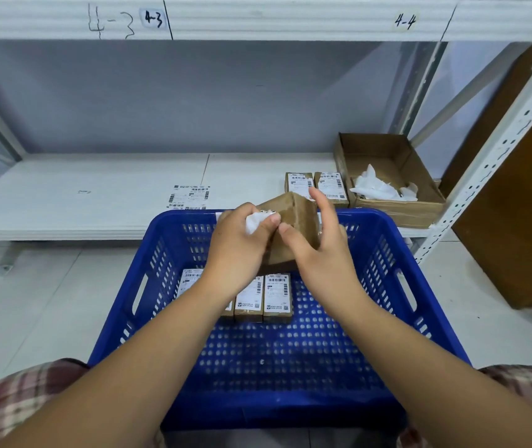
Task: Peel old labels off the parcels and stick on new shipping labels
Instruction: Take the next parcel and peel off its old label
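Above the blue basket (387, 318) I hold a small brown parcel (297, 221), tilted. My right hand (316, 247) grips it from the right, thumb on its near face and fingers over the far side. My left hand (242, 244) pinches a crumpled white label (258, 221) against the parcel's left end. Three labelled brown parcels (264, 299) lie side by side in the basket, partly hidden by my left wrist. Two more labelled parcels (318, 187) stand on the white shelf behind. A sheet of fresh shipping labels (190, 197) lies flat on the shelf.
An open cardboard box (419, 205) holding crumpled white label scraps (377, 187) sits on the shelf's right end. A white perforated rack post (490, 166) and a brown board (523, 221) stand at the right. An upper shelf marked 4-3 and 4-4 overhangs.
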Action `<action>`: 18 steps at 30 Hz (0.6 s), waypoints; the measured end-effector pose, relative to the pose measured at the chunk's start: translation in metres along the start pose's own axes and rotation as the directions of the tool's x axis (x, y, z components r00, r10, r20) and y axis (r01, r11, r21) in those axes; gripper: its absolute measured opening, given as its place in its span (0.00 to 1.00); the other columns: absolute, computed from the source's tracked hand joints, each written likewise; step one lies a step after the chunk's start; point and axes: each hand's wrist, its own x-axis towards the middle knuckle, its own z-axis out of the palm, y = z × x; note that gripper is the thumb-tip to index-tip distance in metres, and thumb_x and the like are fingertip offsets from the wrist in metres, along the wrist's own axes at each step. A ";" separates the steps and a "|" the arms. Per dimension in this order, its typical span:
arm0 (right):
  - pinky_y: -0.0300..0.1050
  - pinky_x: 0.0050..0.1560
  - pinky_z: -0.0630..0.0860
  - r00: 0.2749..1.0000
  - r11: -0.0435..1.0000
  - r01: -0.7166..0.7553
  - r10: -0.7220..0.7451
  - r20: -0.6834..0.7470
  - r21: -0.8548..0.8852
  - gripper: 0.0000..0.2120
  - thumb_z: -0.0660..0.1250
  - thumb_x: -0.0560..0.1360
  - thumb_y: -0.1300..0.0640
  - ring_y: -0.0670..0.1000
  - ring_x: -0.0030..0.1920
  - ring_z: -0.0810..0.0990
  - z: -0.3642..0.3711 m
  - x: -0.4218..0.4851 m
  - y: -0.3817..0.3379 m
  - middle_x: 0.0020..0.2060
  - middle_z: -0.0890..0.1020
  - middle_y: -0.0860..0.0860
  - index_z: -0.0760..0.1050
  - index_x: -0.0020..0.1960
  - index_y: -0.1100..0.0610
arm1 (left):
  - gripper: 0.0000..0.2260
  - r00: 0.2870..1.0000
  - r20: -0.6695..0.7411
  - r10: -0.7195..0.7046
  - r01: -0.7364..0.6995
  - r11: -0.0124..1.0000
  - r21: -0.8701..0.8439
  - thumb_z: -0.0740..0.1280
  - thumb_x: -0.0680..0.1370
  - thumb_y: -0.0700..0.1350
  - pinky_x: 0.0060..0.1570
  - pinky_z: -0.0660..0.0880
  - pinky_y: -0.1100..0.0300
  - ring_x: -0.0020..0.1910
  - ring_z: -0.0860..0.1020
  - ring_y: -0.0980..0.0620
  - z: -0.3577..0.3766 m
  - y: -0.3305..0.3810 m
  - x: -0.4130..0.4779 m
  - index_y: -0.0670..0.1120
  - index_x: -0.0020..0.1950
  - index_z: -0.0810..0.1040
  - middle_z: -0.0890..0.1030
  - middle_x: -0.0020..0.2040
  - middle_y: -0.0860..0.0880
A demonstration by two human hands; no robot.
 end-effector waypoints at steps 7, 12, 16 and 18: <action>0.53 0.59 0.79 0.992 0.995 -0.049 0.038 0.122 0.086 0.34 0.68 0.59 0.39 0.50 0.59 0.77 0.004 0.006 -0.006 0.64 0.72 0.50 0.66 0.65 0.30 | 0.03 0.995 -0.058 0.082 -0.083 0.997 -0.009 0.63 0.79 0.48 0.61 0.71 0.45 0.59 0.74 0.51 -0.004 0.001 -0.001 0.52 0.48 0.76 0.76 0.57 0.57; 0.59 0.54 0.81 0.990 0.977 -0.089 0.065 0.124 0.192 0.24 0.70 0.59 0.44 0.56 0.56 0.81 0.002 0.009 -0.004 0.58 0.77 0.53 0.73 0.54 0.34 | 0.03 0.988 -0.118 0.096 -0.104 0.993 -0.064 0.64 0.78 0.47 0.49 0.77 0.45 0.50 0.78 0.52 -0.006 0.007 -0.005 0.54 0.45 0.76 0.80 0.49 0.58; 0.60 0.53 0.81 0.987 0.966 -0.090 0.055 0.149 0.242 0.24 0.71 0.60 0.47 0.55 0.52 0.83 -0.001 0.009 -0.004 0.53 0.82 0.52 0.73 0.56 0.39 | 0.05 0.989 -0.128 0.073 -0.086 0.992 -0.095 0.64 0.79 0.45 0.47 0.79 0.45 0.48 0.79 0.55 -0.007 0.011 -0.006 0.54 0.45 0.76 0.79 0.44 0.61; 0.59 0.53 0.81 0.986 0.966 -0.096 0.059 0.157 0.240 0.27 0.71 0.59 0.46 0.55 0.51 0.84 -0.002 0.009 -0.004 0.52 0.83 0.52 0.72 0.58 0.39 | 0.08 0.990 -0.125 0.063 -0.077 0.991 -0.110 0.63 0.79 0.45 0.46 0.79 0.44 0.48 0.79 0.56 -0.007 0.012 -0.006 0.56 0.43 0.75 0.79 0.45 0.62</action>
